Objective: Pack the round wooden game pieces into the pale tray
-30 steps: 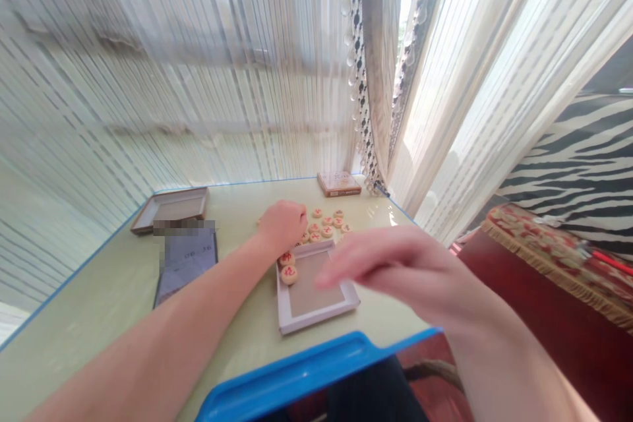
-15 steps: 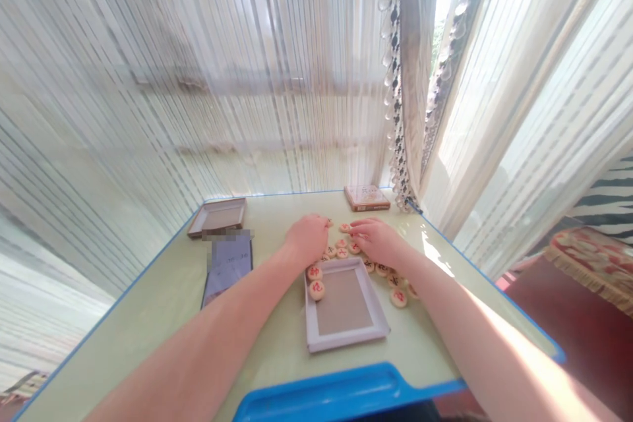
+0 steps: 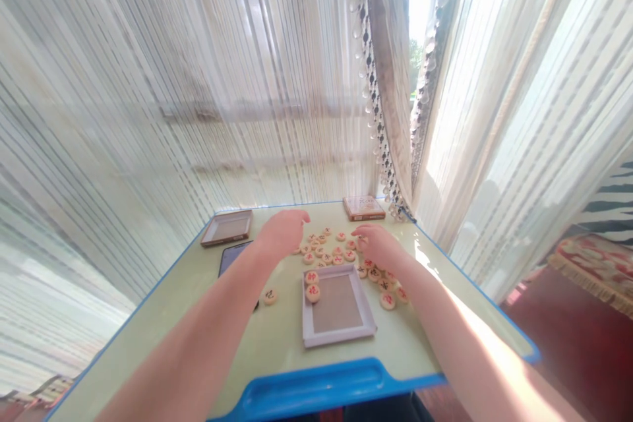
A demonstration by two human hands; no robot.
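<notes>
My left hand (image 3: 283,233) hovers over the far side of the table, left of the scattered Chinese chess pieces (image 3: 327,258). Its fingers stretch out to the right, and nothing shows in them. On the right, my right hand (image 3: 380,244) reaches over the edge of the same spread, fingers slightly bent and apart, close to several pieces. Two pieces with red characters (image 3: 312,293) lie at the left inside a shallow white box tray (image 3: 364,308). A piece with a dark character (image 3: 270,296) lies alone beside my left forearm. My right hand and forearm hide some pieces.
A phone (image 3: 231,257) lies partly behind my left forearm. A second shallow box part (image 3: 226,238) sits at the far left, and a printed box (image 3: 364,207) at the back right. The table (image 3: 284,336) has a raised blue front edge (image 3: 316,386). Curtains hang behind.
My left hand has moved left and away from the pieces, uncovering several of them. My right hand stays over the right side. The whole view has shifted slightly.
</notes>
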